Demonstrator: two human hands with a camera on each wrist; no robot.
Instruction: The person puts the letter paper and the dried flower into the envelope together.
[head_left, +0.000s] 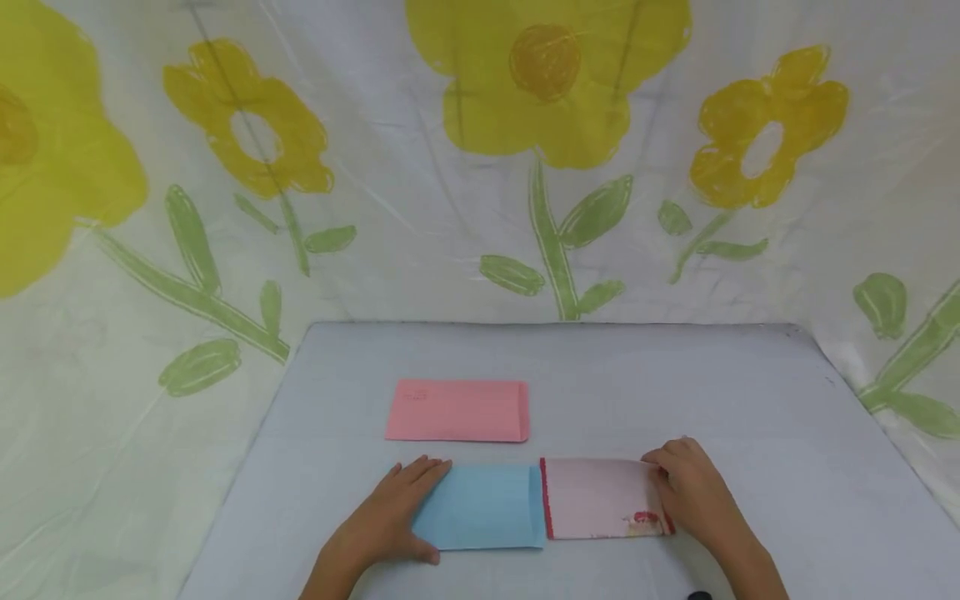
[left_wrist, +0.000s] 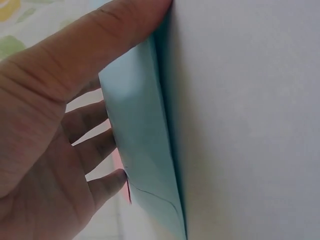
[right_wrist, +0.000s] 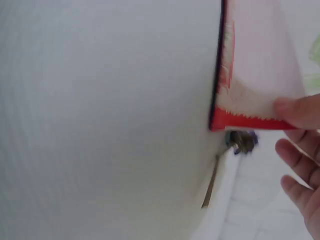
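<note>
A light blue envelope (head_left: 480, 507) lies flat on the table. My left hand (head_left: 393, 514) is spread across its left end, fingertips along the far edge and thumb by the near edge. The left wrist view shows the thumb (left_wrist: 100, 40) against that near edge. To the right, almost touching the blue one, is a pale pink envelope (head_left: 596, 498) with red edge bands and a small printed picture in its corner. My right hand (head_left: 688, 492) pinches its right end between thumb and fingers; the red-banded end (right_wrist: 255, 121) shows in the right wrist view.
A plain pink envelope (head_left: 457, 411) lies farther back on the white table (head_left: 660, 375). A small dark object (head_left: 700, 595) is at the near edge, partly cut off. Behind the table hangs a flower-patterned cloth (head_left: 420, 242).
</note>
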